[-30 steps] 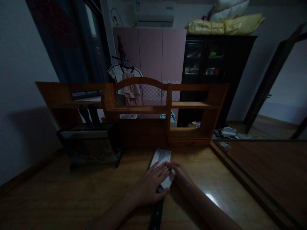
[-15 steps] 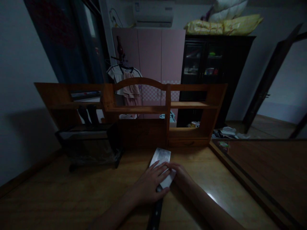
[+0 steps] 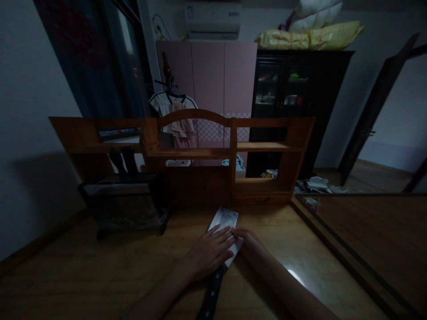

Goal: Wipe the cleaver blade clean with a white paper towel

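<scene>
The left hand (image 3: 213, 251) is lying spread across the cleaver (image 3: 225, 218). The right hand (image 3: 251, 244) is curling at its side; whether it is pinching, I cannot tell.

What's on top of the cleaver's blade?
The left hand lies across the blade, with the right hand at its right edge. The blade's far end is visible; the part beneath the left palm is covered.
</scene>
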The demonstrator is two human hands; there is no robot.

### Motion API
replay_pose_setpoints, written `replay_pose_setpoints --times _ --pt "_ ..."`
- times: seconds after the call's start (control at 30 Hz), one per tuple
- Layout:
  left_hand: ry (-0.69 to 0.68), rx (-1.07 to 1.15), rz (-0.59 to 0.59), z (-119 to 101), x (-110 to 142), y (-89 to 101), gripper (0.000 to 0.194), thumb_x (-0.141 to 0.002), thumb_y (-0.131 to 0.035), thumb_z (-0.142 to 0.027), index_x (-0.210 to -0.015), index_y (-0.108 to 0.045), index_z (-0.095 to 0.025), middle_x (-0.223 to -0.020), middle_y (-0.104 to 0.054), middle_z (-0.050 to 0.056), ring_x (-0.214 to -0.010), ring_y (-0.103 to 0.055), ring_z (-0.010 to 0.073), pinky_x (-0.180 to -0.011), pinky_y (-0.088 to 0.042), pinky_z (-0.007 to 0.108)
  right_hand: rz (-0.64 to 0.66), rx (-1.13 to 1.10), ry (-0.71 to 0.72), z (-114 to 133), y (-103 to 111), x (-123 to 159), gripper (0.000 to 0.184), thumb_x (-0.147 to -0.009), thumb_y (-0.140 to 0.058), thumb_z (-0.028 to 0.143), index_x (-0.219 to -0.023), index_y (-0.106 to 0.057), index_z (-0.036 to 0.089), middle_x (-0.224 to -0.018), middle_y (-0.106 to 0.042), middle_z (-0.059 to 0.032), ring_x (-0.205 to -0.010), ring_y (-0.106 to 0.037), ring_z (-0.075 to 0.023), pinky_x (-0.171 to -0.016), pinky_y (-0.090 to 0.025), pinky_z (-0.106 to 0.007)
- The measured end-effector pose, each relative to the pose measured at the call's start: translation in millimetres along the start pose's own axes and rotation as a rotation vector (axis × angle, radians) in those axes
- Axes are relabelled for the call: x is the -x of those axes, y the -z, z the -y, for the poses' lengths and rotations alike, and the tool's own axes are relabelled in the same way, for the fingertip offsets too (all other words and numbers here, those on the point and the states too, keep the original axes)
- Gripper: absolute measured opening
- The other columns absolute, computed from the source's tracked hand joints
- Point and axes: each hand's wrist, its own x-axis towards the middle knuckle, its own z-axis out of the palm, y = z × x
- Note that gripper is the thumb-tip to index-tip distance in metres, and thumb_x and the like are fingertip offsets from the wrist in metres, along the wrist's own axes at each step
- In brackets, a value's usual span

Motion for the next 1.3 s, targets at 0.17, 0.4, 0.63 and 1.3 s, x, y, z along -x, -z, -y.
replay_pose_setpoints --times 0.17,0.4,0.63,1.3 --pt "0.033 -0.010 0.026 0.1 2.0 -1.2 0.042 -0.100 -0.032 -0.039 -0.139 -0.039 -0.023 -0.145 -0.038 0.003 -0.137 -0.028 0.0204 -0.113 -0.024 0.045 -0.090 0.009 -0.003 -3.7 -1.5 -1.6 0.020 -0.058 -0.080 0.024 -0.070 -0.069 0.013 -0.072 -0.068 -0.0066 -0.067 -0.061 -0.0182 -0.064 -0.046 -0.026" --pt "0.046 0.009 -0.031 -0.2 3.2 0.2 0.046 -0.100 -0.033 -0.038 -0.143 -0.033 -0.022 -0.146 -0.035 0.004 -0.137 -0.025 0.0193 -0.113 -0.025 0.042 -0.238 0.053 0.075 -0.7 -2.1 -2.8 0.029 -0.058 -0.080 0.029 -0.081 -0.067 0.017 -0.080 -0.069 -0.0038 -0.077 -0.062 -0.0203 -0.067 -0.047 -0.027" --pt "0.062 0.013 -0.042 3.5 3.0 2.6 0.044 -0.101 -0.027 -0.027 -0.145 -0.029 -0.021 -0.149 -0.028 0.004 -0.139 -0.021 0.0177 -0.114 -0.024 0.040 -0.098 -0.111 -0.117 -0.3 4.0 -15.7 0.026 -0.068 -0.071 0.034 -0.081 -0.067 0.012 -0.074 -0.068 -0.0061 -0.060 -0.059 -0.0147 -0.058 -0.047 -0.023" --pt "0.336 -0.023 -0.289 17.6 7.5 -7.2 0.041 -0.099 -0.025 -0.020 -0.135 -0.047 -0.019 -0.140 -0.045 0.005 -0.133 -0.036 0.0178 -0.113 -0.027 0.046 -0.215 0.100 0.050 2.4 12.8 -11.3 0.031 -0.075 -0.069 0.045 -0.085 -0.065 0.015 -0.080 -0.069 -0.0087 -0.067 -0.065 -0.0201 -0.060 -0.050 -0.028"
